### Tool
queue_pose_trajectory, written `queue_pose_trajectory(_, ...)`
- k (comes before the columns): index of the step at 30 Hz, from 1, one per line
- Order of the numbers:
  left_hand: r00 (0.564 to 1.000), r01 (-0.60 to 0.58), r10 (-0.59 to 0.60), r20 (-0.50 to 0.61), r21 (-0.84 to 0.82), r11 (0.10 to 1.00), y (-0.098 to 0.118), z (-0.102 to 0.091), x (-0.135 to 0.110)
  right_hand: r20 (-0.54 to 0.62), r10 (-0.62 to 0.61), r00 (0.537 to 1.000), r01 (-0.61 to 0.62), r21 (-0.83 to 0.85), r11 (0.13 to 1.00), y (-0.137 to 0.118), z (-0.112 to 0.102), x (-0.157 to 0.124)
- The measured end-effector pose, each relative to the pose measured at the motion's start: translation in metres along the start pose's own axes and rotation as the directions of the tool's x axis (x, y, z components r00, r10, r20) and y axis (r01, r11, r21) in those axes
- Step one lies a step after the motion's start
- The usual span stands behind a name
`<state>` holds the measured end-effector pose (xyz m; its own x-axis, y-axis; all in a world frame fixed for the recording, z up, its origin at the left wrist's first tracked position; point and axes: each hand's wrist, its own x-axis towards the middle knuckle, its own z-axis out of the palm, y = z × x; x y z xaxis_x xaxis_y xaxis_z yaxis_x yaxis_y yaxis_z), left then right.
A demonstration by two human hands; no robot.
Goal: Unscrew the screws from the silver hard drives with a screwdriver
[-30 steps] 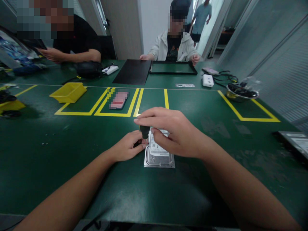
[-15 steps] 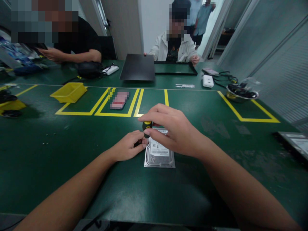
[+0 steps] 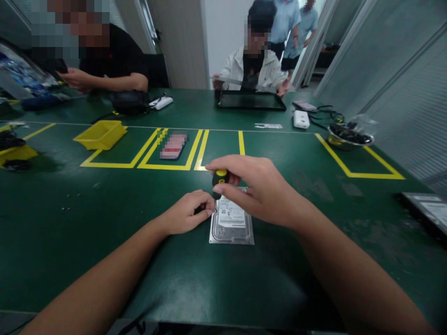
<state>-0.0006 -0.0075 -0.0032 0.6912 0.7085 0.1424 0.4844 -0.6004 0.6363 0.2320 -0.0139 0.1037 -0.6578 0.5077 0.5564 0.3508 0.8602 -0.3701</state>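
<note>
A silver hard drive [image 3: 232, 225] with a white label lies flat on the green table [image 3: 104, 242] in front of me. My right hand [image 3: 260, 190] is closed round a screwdriver with a black and yellow handle [image 3: 220, 177], held upright over the drive's far left corner. My left hand [image 3: 186, 215] rests on the table against the drive's left edge, fingers curled and pinched at that corner. What its fingertips hold is hidden.
Yellow tape marks boxes on the table. A yellow tray [image 3: 100, 134] and a phone [image 3: 173, 145] lie beyond. A metal bowl [image 3: 350, 136], a white box [image 3: 301, 118] and cables sit at the right. Two people sit across; one lifts a panel above a black frame [image 3: 251, 101].
My right hand has lifted slightly and shifted right, baring the screwdriver's yellow cap. The person opposite raised the black panel from the table. My left hand stayed put.
</note>
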Motion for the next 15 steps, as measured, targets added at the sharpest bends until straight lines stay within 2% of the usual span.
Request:
queue_pose_trajectory(3,1.0,0.003,-0.004,-0.012,-0.022,1.0,0.001,-0.002,0.0,-0.062,0.017,0.998,-0.02,-0.05,0.999,-0.004,-0.015,-0.001)
queue_pose_trajectory(8,0.999,0.028,-0.029,-0.021,-0.032,0.999,0.002,-0.001,-0.001,-0.148,0.086,0.985,-0.12,-0.239,0.964,-0.009,-0.037,-0.003)
queue_pose_trajectory(11,0.999,0.036,-0.037,-0.034,-0.043,0.998,0.001,0.0,-0.001,-0.173,0.119,0.978,-0.172,-0.336,0.926,-0.011,-0.042,-0.005)
queue_pose_trajectory(15,0.996,0.051,-0.054,-0.068,-0.04,0.998,0.001,0.0,-0.001,-0.123,0.183,0.975,-0.22,-0.447,0.867,-0.021,-0.039,-0.005)
